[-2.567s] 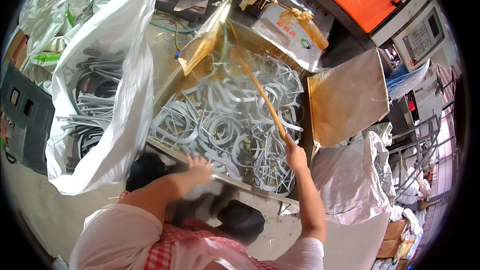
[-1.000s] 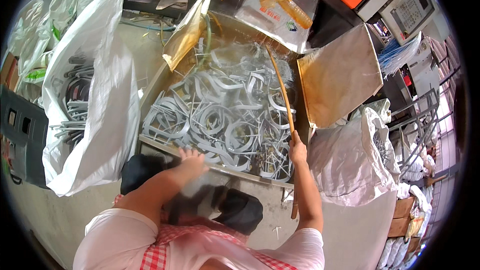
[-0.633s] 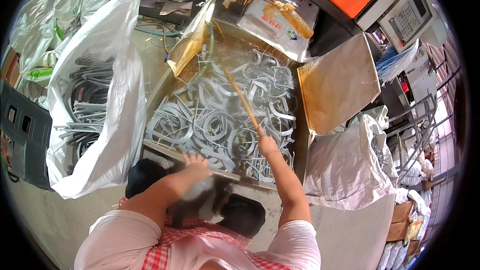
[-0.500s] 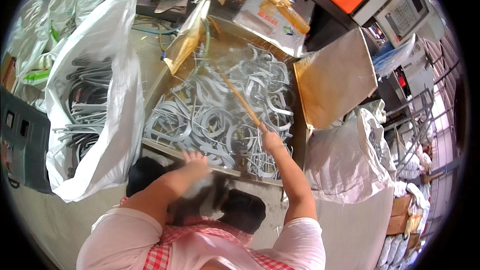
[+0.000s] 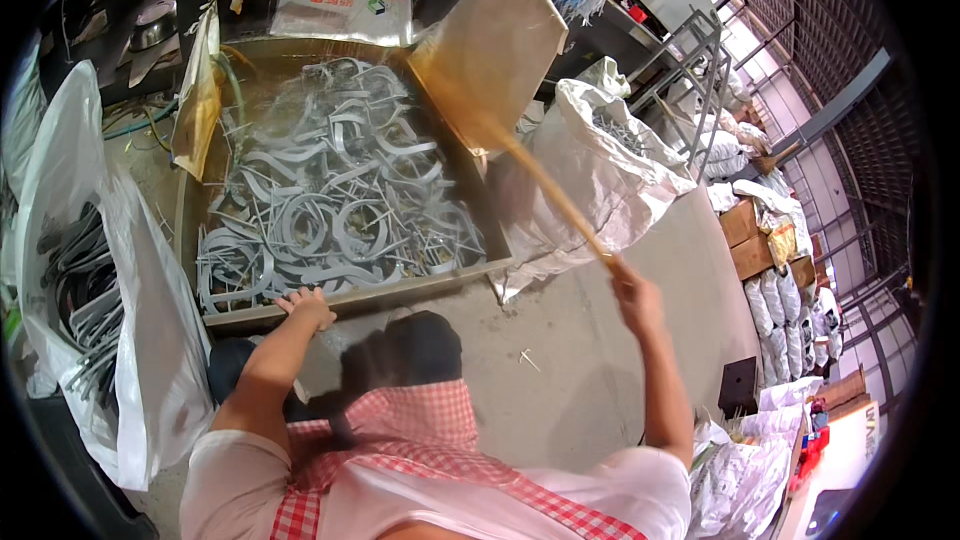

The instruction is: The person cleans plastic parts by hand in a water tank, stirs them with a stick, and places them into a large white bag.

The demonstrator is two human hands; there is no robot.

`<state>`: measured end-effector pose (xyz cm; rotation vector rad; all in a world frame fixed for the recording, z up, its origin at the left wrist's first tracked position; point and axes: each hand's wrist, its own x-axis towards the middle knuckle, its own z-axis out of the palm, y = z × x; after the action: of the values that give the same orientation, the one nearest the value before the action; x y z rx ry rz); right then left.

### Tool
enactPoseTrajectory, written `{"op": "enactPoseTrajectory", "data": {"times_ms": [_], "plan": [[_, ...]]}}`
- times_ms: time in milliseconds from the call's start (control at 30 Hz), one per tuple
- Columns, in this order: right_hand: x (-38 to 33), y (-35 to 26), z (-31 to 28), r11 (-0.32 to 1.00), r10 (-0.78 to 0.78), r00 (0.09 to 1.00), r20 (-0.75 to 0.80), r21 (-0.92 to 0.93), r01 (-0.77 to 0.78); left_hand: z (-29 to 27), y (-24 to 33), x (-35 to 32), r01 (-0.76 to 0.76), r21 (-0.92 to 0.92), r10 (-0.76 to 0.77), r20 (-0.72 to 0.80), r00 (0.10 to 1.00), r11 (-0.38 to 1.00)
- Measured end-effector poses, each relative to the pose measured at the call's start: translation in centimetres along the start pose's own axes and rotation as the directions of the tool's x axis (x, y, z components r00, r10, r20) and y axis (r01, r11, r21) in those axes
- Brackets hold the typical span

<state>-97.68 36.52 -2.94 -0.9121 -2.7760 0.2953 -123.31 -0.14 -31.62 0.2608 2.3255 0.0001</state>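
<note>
A wooden stick (image 5: 553,187) is gripped near its end by my right hand (image 5: 635,295), held out to the right past the tub's corner. It slants up and to the left, its far end blurred in front of a stained board (image 5: 490,50). My left hand (image 5: 306,309) lies on the near rim of a shallow metal tub (image 5: 350,297), fingers spread over the edge. Inside the tub, many grey curved plastic strips (image 5: 345,225) lie tangled in what looks like water.
To the left, a tall white sack (image 5: 160,310) holds dark grey strips (image 5: 88,290). Another white sack (image 5: 590,155) stands beside the tub's right side. A yellow-stained cloth (image 5: 198,105) hangs at the tub's far left corner. Small scraps (image 5: 528,360) lie on the floor.
The stick has come up out of the strips and swung to the right with my right hand. My left hand has settled on the tub's rim. The view has turned right.
</note>
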Motion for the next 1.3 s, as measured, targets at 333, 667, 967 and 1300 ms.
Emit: {"op": "enactPoseTrajectory", "data": {"times_ms": [333, 667, 967, 1300], "plan": [[-19.1, 15.7, -20.3, 0.944, 0.046, 0.835, -0.549, -0.250, -0.216, 1.3, -1.2, 0.9, -0.043, 0.087, 0.046, -0.029, 0.999, 0.995], [3.6, 14.3, -19.5, 0.672, -0.337, 0.894, -0.295, -0.741, 0.009, 0.8, -1.0, 0.9, -0.259, 0.116, 0.276, -0.171, 0.946, 0.959], [13.2, 2.9, -4.6, 0.685, -0.373, 0.844, -0.385, -0.728, -0.029, -2.5, -2.4, -2.3, -0.456, 0.035, 0.455, -0.154, 0.877, 0.889], [11.0, -2.5, 10.9, 0.785, -0.560, 0.807, 0.187, -0.189, 0.589, -3.5, -4.6, -1.2, -0.431, 0.071, 0.431, -0.302, 0.850, 0.899]]}}
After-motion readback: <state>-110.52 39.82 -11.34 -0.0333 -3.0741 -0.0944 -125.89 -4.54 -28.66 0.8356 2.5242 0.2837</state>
